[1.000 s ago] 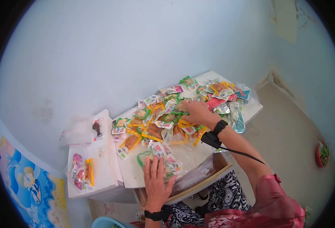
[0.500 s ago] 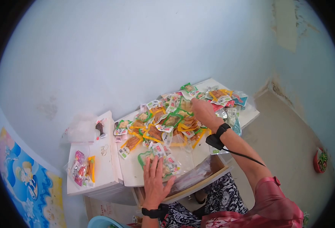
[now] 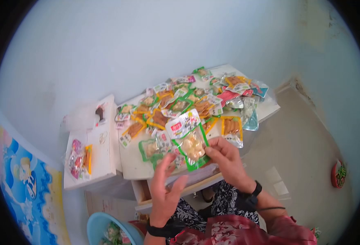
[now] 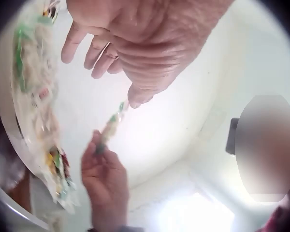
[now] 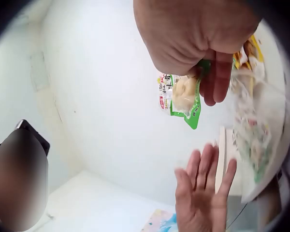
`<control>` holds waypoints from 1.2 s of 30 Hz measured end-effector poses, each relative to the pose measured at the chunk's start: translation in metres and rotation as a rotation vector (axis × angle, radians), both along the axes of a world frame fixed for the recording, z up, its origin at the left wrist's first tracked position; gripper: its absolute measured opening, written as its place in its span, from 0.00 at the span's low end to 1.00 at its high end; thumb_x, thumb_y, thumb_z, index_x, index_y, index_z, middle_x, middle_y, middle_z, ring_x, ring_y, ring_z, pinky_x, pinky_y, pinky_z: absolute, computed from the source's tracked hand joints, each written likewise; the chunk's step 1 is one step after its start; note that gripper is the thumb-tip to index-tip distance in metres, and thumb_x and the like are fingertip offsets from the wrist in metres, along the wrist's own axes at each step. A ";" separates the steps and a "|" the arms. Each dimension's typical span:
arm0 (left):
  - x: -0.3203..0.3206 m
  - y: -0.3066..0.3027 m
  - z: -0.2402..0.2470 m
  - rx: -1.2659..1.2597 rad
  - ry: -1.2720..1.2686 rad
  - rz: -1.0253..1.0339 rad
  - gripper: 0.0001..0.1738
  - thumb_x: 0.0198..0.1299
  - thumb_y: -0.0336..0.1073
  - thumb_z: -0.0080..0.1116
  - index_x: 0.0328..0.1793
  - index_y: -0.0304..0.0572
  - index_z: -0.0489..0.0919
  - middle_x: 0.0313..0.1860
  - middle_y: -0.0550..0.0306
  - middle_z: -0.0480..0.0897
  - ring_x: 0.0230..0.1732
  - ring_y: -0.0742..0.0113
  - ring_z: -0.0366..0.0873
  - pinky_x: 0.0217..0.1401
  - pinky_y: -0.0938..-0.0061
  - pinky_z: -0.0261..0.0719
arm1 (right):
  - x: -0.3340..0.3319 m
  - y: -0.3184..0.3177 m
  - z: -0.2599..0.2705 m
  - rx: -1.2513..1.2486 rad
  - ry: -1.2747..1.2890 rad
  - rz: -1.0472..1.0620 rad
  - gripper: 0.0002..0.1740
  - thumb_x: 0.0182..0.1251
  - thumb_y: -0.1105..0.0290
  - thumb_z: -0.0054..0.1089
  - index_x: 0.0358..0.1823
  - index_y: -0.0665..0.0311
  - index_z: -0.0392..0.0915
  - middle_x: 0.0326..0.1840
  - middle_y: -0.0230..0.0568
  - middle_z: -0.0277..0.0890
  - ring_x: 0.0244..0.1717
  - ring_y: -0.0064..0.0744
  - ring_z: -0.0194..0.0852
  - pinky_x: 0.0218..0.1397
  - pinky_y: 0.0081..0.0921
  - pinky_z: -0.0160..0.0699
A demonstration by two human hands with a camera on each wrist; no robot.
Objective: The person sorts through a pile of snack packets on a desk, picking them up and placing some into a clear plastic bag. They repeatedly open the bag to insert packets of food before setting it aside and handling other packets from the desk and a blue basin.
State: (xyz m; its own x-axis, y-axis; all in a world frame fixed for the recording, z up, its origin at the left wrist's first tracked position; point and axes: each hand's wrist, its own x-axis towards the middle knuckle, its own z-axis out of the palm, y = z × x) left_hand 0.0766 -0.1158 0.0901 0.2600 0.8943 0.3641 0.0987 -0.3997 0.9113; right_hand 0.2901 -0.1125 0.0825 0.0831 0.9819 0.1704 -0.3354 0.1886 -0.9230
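Observation:
My right hand (image 3: 229, 161) pinches a green-edged snack packet (image 3: 191, 143) by its side edge, thumb in front, and holds it up above the table. Pale rounded pieces show through its clear window; the top is white with a red label. In the right wrist view the same packet (image 5: 184, 94) hangs from the fingers. My left hand (image 3: 165, 196) is raised just left of the packet, its fingers spread and holding nothing. Beneath the hands lies a clear bag (image 3: 149, 150) with green-edged packets in it, partly hidden by the held packet and left hand.
Many yellow- and green-edged packets (image 3: 159, 118) are heaped on the white table (image 3: 131, 169). Teal and red packets (image 3: 251, 116) lie at its right end. A lower white surface (image 3: 100, 159) at left bears a bag of packets (image 3: 80, 159). Below are an open drawer (image 3: 145, 195) and a blue bucket (image 3: 94, 222).
My right hand has come back from the heap toward me with a green-edged packet. My left hand has lifted off the clear bag. A yellow-edged packet now shows at the table's right front.

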 end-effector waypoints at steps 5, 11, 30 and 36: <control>0.026 -0.021 -0.004 -0.175 -0.101 0.087 0.22 0.69 0.28 0.67 0.68 0.32 0.78 0.60 0.55 0.85 0.57 0.71 0.82 0.63 0.74 0.79 | -0.049 -0.044 -0.034 -0.001 0.149 0.029 0.07 0.82 0.74 0.58 0.55 0.67 0.76 0.48 0.32 0.83 0.47 0.17 0.80 0.52 0.21 0.83; -0.010 -0.021 -0.005 -0.294 0.077 -0.055 0.18 0.69 0.33 0.69 0.61 0.33 0.83 0.50 0.59 0.89 0.48 0.74 0.85 0.55 0.76 0.82 | 0.000 -0.058 -0.018 0.126 -0.522 -0.191 0.22 0.67 0.66 0.76 0.60 0.64 0.82 0.47 0.31 0.84 0.41 0.21 0.81 0.37 0.21 0.74; 0.001 -0.005 -0.003 0.072 0.372 0.267 0.16 0.66 0.32 0.71 0.55 0.33 0.82 0.39 0.53 0.87 0.33 0.68 0.82 0.35 0.73 0.79 | 0.072 -0.061 -0.022 -0.062 -0.166 -0.142 0.07 0.79 0.73 0.63 0.52 0.68 0.83 0.41 0.27 0.82 0.41 0.14 0.79 0.43 0.17 0.79; 0.002 0.013 -0.026 0.229 0.332 0.426 0.14 0.67 0.32 0.68 0.57 0.36 0.81 0.45 0.52 0.84 0.41 0.63 0.79 0.41 0.68 0.77 | 0.064 -0.025 -0.027 0.002 -0.218 -0.370 0.08 0.80 0.70 0.63 0.52 0.68 0.83 0.41 0.25 0.83 0.41 0.11 0.78 0.44 0.17 0.78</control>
State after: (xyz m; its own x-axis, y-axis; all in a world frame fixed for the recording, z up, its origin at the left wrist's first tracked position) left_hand 0.0785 -0.1030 0.0640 0.0282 0.8530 0.5212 0.5590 -0.4457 0.6992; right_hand 0.3543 -0.1373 0.0552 0.3918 0.8921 0.2250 -0.0417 0.2615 -0.9643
